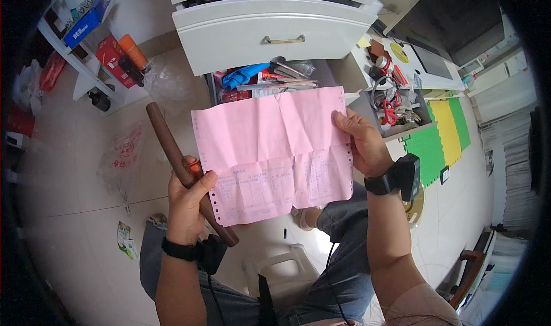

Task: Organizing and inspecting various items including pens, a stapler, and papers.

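Observation:
A creased pink sheet of paper with perforated side edges and faint printing is spread between both hands. My left hand pinches its lower left edge with the thumb and also grips a brown rod, which slants behind the paper's corner; something orange shows by those fingers. My right hand holds the paper's right edge between thumb and fingers. Beyond the paper's top edge stands an open drawer with a blue item, packets and papers in it. The paper hides the drawer's near part.
A white closed-front drawer with a handle is above. At right, another open drawer holds red scissors and small items. A beige plastic stool stands between my legs. Plastic bags and a packet lie on the floor at left.

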